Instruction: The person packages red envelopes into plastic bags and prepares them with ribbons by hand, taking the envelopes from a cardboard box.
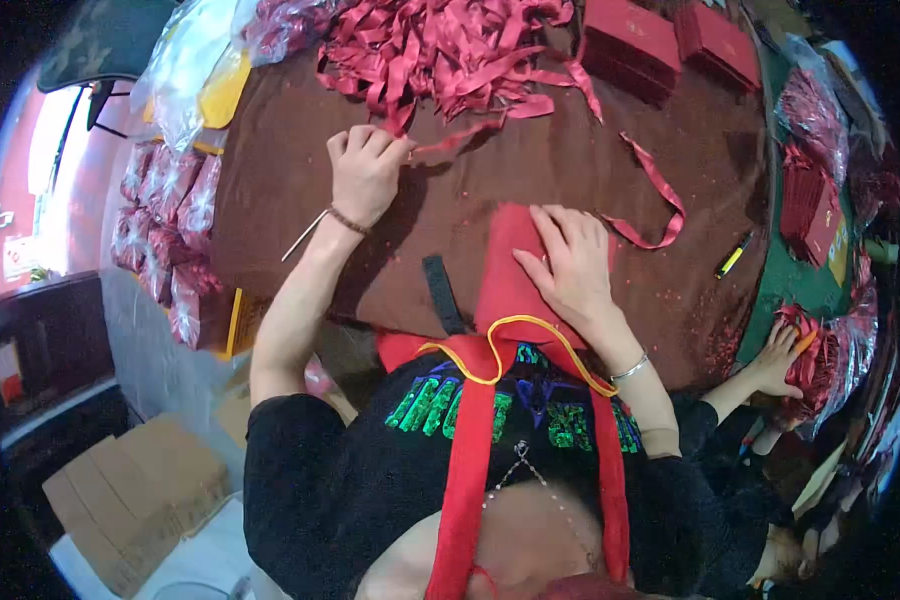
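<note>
My left hand (365,175) is closed near the ribbon heap, with a thin red ribbon (460,138) running out from its fingertips to the right. Loose red ribbons (440,50) lie in a tangled pile just beyond it. My right hand (575,265) rests palm down, fingers extended, on a red cloth-like piece (505,265) at the near edge of the brown-covered table (530,170). To the right of that hand, another red ribbon (665,205) lies in a curve.
Stacks of red cards (630,45) stand at the back right. A yellow marker (733,257) lies at the right. Another person's hand (775,362) touches a red bundle (820,370). Wrapped red packets (170,215) sit at the left, cardboard (135,495) below.
</note>
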Demonstrator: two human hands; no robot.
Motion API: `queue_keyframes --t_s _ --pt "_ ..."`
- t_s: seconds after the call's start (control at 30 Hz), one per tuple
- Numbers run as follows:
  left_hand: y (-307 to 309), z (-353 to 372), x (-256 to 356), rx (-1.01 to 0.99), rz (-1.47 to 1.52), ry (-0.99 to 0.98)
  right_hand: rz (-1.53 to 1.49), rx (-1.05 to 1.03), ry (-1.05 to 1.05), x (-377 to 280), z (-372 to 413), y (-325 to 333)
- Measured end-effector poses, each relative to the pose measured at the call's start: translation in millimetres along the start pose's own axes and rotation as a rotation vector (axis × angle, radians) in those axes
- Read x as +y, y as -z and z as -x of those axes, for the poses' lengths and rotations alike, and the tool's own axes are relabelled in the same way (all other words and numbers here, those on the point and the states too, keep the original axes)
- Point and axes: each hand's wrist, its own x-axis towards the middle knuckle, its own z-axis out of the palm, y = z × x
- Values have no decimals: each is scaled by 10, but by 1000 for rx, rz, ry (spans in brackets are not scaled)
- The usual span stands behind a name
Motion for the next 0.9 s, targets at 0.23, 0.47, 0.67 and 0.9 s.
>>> queue_keyframes --t_s 0.23,0.47,0.67,0.9 --pt "298 324 -31 -228 -7 112 81 -9 -5 -95 -48 81" --pt "-311 -183 441 -73 156 156 88 4 -34 -174 -105 136" --pt "-722 -194 478 -36 139 127 24 -36 -124 -155 -100 249" --pt "-52 -103 651 -216 1058 610 -170 -150 -179 38 -113 378"
